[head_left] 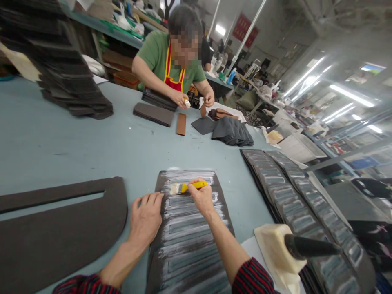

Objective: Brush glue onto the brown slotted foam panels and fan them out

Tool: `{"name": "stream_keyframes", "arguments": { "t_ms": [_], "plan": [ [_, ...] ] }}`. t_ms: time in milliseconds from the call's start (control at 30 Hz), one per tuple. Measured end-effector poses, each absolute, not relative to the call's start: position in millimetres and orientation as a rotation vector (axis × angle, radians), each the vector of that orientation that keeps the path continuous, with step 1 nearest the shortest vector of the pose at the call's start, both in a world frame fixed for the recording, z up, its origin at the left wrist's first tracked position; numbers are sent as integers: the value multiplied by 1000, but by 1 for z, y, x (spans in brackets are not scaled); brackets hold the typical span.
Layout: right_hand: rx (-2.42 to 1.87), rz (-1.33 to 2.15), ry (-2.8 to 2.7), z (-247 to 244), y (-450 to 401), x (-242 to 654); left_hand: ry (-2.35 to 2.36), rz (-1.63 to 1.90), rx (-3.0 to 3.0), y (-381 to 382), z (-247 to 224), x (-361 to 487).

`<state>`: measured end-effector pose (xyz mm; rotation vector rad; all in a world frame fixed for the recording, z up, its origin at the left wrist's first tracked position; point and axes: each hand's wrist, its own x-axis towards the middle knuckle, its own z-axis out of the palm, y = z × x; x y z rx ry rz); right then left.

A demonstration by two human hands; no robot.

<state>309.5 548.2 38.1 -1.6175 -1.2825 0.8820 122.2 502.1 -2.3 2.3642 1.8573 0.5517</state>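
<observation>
My right hand [200, 198] is shut on a flat paintbrush [187, 187] with a yellow handle, its white-loaded bristles on a dark sheet [190, 241]. That sheet lies on the blue-grey table [73, 151], streaked with white glue in rows. My left hand [146, 218] rests flat with spread fingers on the sheet's left edge, holding nothing. Left of it lies a curved dark foam piece [61, 228] with a long slot. To the right, overlapping glue-streaked sheets [306, 204] lie in a row. A cream-coloured block [275, 249] with a black handle sits beside them.
Across the table, a co-worker [168, 53] in a green shirt and red apron holds a small brush. Between us lie a brown strip [181, 124] and dark fabric pieces [231, 130]. A tall stack of dark sheets [70, 69] stands at the far left.
</observation>
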Motion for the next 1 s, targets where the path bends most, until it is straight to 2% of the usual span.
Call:
{"name": "stream_keyframes", "arguments": {
  "t_ms": [133,233,467,600,733,833,1000],
  "plan": [
    [-1744,613,-1265,48,545,366,1858,557,2363,503,-4,122],
    [-1781,427,-1294,56,543,362,1867,555,2360,502,-5,122],
    [-1589,752,-1486,43,539,287,1869,520,2420,500,-8,122],
    [-1716,631,-1330,38,542,350,1857,528,2449,501,-12,122],
    [-1900,361,-1246,49,544,424,1867,545,2460,502,-13,123],
    [-1922,257,-1281,54,542,436,1885,537,2464,501,-11,124],
    [-1921,341,-1266,54,538,433,1890,515,2466,499,-9,125]
  ]
}}
